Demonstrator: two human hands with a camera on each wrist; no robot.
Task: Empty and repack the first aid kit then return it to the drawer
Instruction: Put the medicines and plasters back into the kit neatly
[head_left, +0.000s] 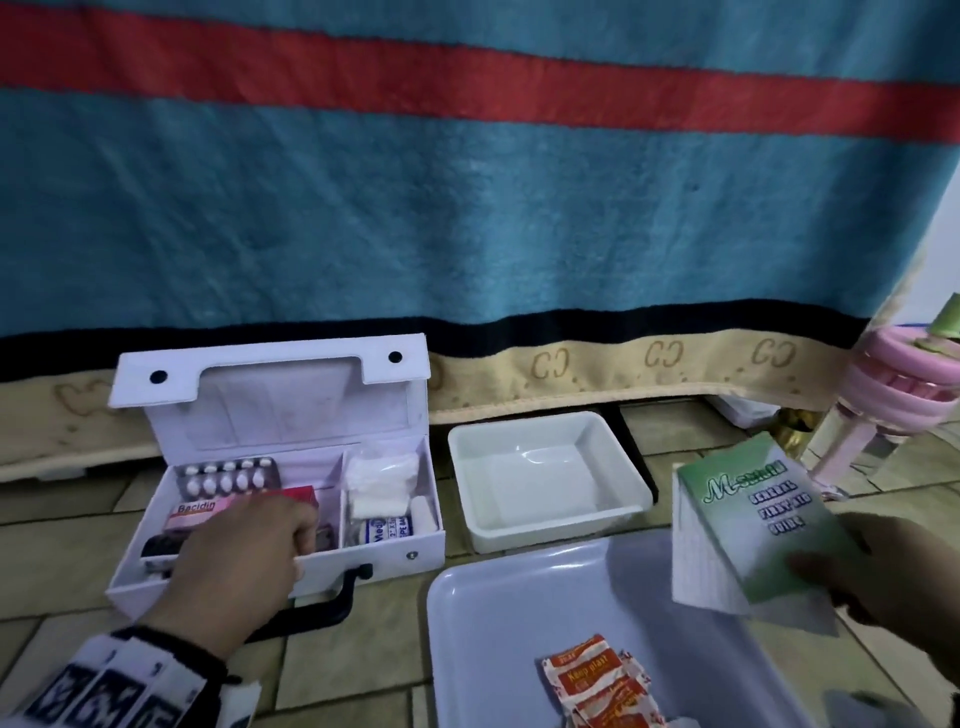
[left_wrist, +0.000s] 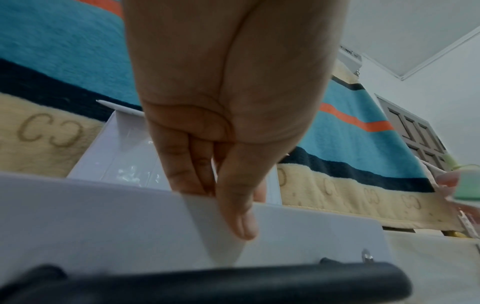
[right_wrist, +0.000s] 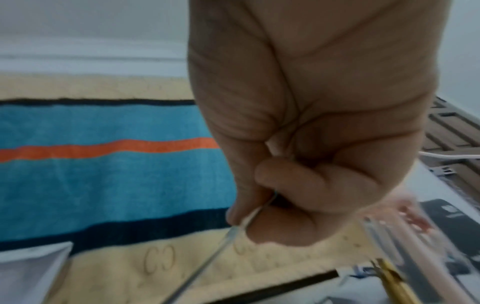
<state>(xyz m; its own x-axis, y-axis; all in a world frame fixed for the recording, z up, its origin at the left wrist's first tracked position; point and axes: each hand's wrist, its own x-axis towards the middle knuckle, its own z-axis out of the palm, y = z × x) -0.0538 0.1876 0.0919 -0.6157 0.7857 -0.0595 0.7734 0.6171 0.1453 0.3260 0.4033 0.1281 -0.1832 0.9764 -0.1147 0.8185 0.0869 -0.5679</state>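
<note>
First aid kit sits open on the floor tiles by the blanket, my left hand reaching in with fingers curled over the Bacidin box, contact hidden, right hand pinching the green guide booklet above the grey tray, so drop the booklet flat beside the plasters, then lift the box straight up.

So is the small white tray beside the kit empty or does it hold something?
Empty. The small white tray shows only its bare bottom in the head view; nothing lies in it.
</note>
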